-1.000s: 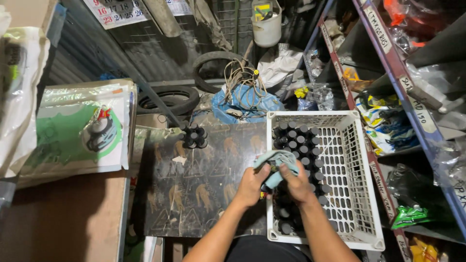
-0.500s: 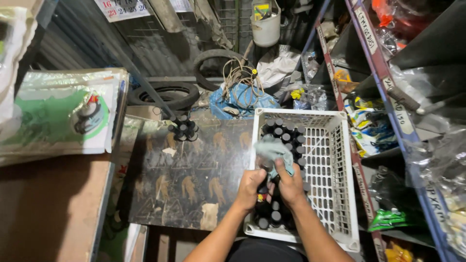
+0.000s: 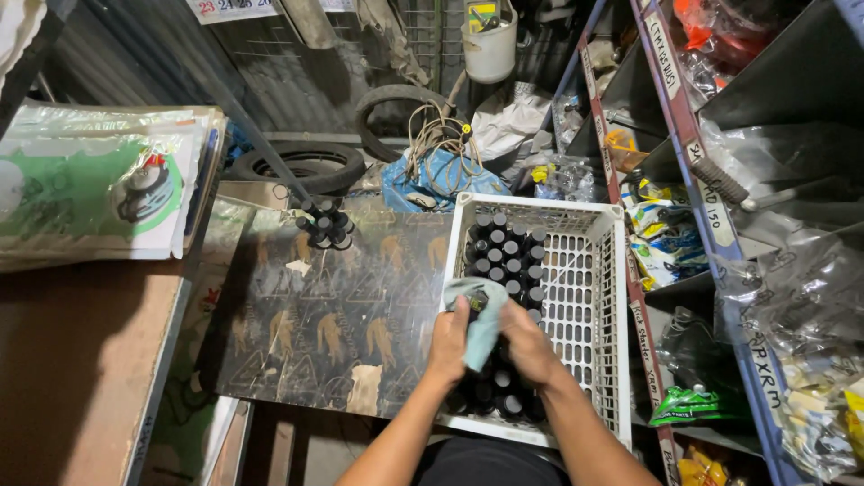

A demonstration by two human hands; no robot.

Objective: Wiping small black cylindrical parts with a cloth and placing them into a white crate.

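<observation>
Nearest, the left hand (image 3: 447,340) and the right hand (image 3: 526,342) close together around a pale teal cloth (image 3: 483,319), with a small dark bottle (image 3: 480,301) wrapped inside it, held just above the white plastic crate (image 3: 605,360). Both hands grip firmly, fingers curled around cloth and bottle. To wipe well, it seems best to turn the bottle inside the cloth while keeping it upright over the crate. Below and beyond stand rows of black-capped bottles (image 3: 508,256). Farther left, a small bottle cluster (image 3: 326,223) sits on the patterned counter (image 3: 315,315).
</observation>
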